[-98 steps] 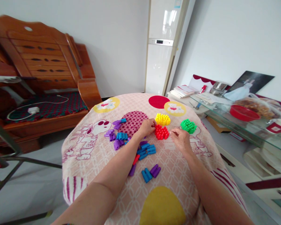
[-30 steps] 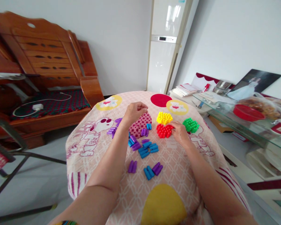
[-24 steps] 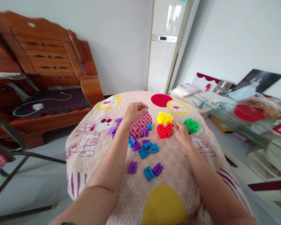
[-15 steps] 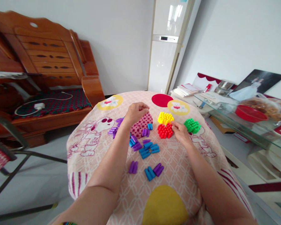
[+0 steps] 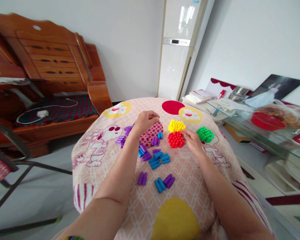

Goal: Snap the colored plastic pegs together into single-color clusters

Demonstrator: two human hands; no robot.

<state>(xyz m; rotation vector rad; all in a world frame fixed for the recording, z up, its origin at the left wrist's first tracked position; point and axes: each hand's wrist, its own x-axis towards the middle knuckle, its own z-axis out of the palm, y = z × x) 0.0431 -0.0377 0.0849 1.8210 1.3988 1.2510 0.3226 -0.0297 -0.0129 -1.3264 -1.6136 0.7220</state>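
Note:
My left hand (image 5: 147,120) hovers over the pink checked patch of the cloth, its fingers curled together; what they hold, if anything, is hidden. My right hand (image 5: 192,140) rests at the right edge of a packed cluster of red plastic pieces (image 5: 175,140), fingertips pinched against it. Directly behind lies a yellow cluster (image 5: 176,126), and a green cluster (image 5: 205,134) sits to the right. Loose blue bullet-shaped pieces (image 5: 154,163) and purple pieces (image 5: 142,178), many joined in pairs, are scattered in front of my left hand and beside its forearm.
A patterned cloth (image 5: 110,186) covers the round table. At right, a glass shelf (image 5: 260,130) carries a red bowl (image 5: 268,120), papers and a photo. A wooden bench (image 5: 52,63) stands at left, with a metal-framed chair (image 5: 15,160) nearer. A white cabinet-like appliance (image 5: 173,63) is behind.
Hardly anything differs. My left hand has shifted very slightly, with its fingers still curled; my right hand stays at the red cluster.

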